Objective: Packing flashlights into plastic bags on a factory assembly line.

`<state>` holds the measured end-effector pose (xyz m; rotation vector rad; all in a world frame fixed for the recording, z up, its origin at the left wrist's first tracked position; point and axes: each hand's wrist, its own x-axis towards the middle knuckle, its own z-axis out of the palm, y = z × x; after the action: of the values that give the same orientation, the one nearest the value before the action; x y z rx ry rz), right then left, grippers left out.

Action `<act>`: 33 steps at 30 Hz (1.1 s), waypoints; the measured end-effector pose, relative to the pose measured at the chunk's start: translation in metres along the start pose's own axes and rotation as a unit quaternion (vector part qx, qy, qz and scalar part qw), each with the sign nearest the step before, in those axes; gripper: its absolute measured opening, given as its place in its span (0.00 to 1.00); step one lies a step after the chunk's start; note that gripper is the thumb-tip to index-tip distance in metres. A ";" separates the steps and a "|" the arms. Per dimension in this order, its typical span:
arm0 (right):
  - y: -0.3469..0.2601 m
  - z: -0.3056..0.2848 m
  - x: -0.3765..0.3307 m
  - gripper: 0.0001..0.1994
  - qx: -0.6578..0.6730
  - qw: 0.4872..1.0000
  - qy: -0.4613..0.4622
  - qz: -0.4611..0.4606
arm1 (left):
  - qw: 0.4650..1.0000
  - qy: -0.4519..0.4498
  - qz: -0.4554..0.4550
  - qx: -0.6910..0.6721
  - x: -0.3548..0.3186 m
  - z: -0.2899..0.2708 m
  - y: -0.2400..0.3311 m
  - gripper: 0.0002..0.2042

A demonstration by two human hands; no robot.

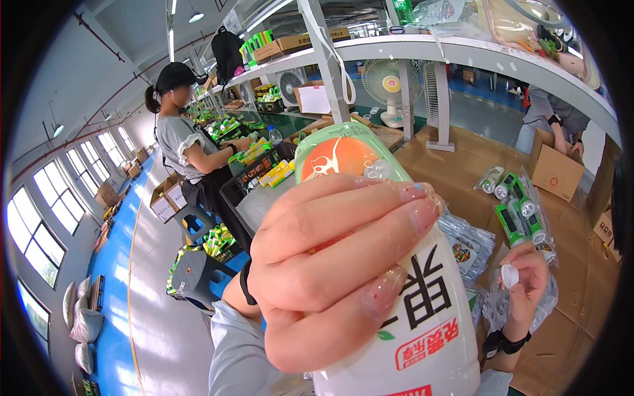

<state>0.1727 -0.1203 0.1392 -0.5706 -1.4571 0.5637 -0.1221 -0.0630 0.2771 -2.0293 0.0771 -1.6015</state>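
1. The left hand (330, 264) fills the middle of the view, raised close to the camera, its fingers wrapped tight around a large white plastic drink bottle with an orange picture near the top (409, 317).
2. The bottle stands nearly upright in that grasp, tipped slightly to the left, with its top end nearest the camera; its lower body runs down past the hand to the bottom edge.
3. The right hand (525, 277) is lower and to the right of the bottle, apart from it, wearing a black wristband.
4. Its thumb and fingertips pinch a small white plastic cap (509, 275).
5. Just behind the right hand lie clear plastic bags (472, 241) and several green and white flashlights (522, 211) on a brown cardboard-covered worktable (462, 158).
6. Further right of the right hand sits an open brown cardboard box (558, 171).
7. Beyond the left hand, up and to the left, another person in a black cap and grey top (181, 142) works at a long bench.
8. A white desk fan (386, 86) stands beyond the bottle's top, under a white shelf (462, 53).
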 end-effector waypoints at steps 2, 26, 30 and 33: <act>0.000 0.000 0.000 0.18 0.000 1.000 0.000 -0.005 | 1.000 0.008 0.000 -0.001 0.000 0.002 0.000 0.41; -0.001 0.003 -0.001 0.18 -0.007 1.000 -0.007 -0.008 | 0.999 -0.035 0.004 -0.010 -0.001 -0.006 -0.003 0.40; 0.001 0.006 0.000 0.18 -0.003 1.000 -0.012 -0.010 | 0.999 -0.044 -0.021 -0.019 -0.009 -0.010 0.001 0.40; -0.001 0.005 -0.001 0.17 -0.009 1.000 -0.012 -0.007 | 0.997 -0.060 -0.047 -0.018 -0.015 -0.014 0.009 0.40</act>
<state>0.1675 -0.1215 0.1391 -0.5691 -1.4881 0.5491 -0.1367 -0.0706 0.2615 -2.1814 -0.0343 -1.5385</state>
